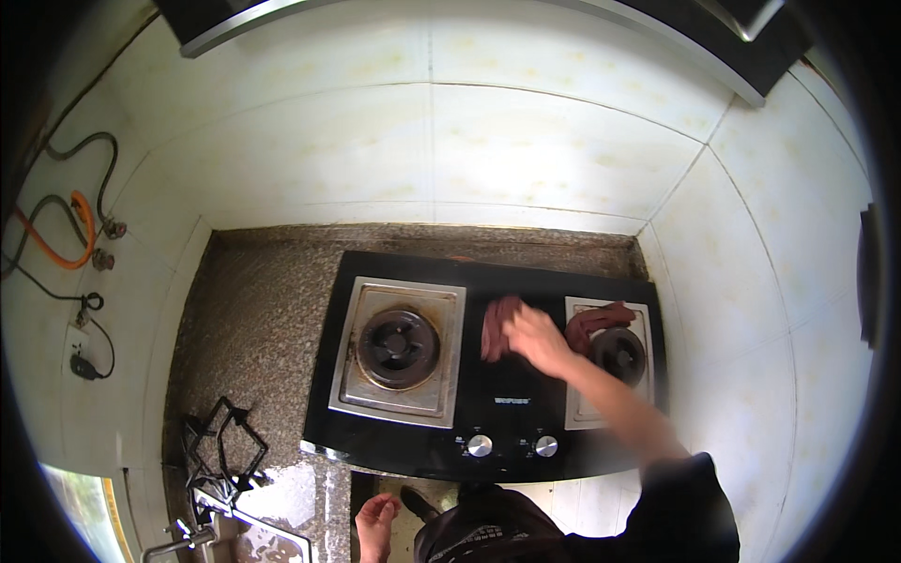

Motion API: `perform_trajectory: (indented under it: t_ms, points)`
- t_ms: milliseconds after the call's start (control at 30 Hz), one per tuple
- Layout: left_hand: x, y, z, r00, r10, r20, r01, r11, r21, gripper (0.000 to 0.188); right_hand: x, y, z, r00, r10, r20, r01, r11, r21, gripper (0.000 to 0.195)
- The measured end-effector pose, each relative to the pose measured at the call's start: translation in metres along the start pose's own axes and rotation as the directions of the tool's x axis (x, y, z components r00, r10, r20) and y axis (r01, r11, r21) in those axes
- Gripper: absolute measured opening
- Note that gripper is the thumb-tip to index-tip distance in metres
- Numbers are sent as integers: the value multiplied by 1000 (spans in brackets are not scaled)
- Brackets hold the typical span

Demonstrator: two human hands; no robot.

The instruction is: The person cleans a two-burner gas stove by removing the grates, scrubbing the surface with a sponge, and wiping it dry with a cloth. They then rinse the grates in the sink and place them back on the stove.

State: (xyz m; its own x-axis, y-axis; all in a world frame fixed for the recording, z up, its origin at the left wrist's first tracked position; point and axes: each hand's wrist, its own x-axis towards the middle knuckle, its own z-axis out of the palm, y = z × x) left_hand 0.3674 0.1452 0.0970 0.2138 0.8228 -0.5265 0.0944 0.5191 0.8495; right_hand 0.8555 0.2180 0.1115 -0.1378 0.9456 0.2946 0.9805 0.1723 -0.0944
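Note:
My right hand (538, 340) presses a dark red cloth (497, 329) onto the black glass gas hob (514, 380), between the two burners. A second piece of dark red cloth (598, 321) lies bunched on the right drip tray (580, 415), against the right burner (619, 355); whether the two pieces join cannot be seen. The left burner (398, 345) sits in a stained steel tray (343, 397) without a pan support over it. My left hand (376, 524) hangs low before the counter's front edge, fingers curled, with nothing visible in it.
Black pan supports (227, 450) are stacked on the speckled stone counter (267, 317), beside a sink (271, 545) with a tap (179, 538). Two knobs (480, 445) line the hob's front. Hoses (84, 225) and a plug (84, 366) occupy the left wall. A range hood (232, 24) overhangs the back.

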Motion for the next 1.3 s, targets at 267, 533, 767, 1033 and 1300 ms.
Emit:
perform_trajectory:
  t_ms: [267,533,767,1033,1300]
  points:
    - [-14,-36,-33,998,-22,-63,26,998,62,23,192,-27,90,990,-123,-76,137,964,227,34]
    - [-17,-33,-36,988,-71,-140,50,987,-151,14,80,-29,44,997,-31,-72,40,992,120,28]
    - [-1,-39,-51,990,-71,-121,41,971,-237,15,36,-145,9,814,-532,233,366,782,505,35]
    - [-6,-25,-72,984,-70,-163,38,981,-191,13,188,-268,71,963,-270,-2,267,948,174,61]
    - [-13,-21,-100,985,-33,-169,12,992,-126,17,288,-160,102,914,284,290,-236,953,-190,59]
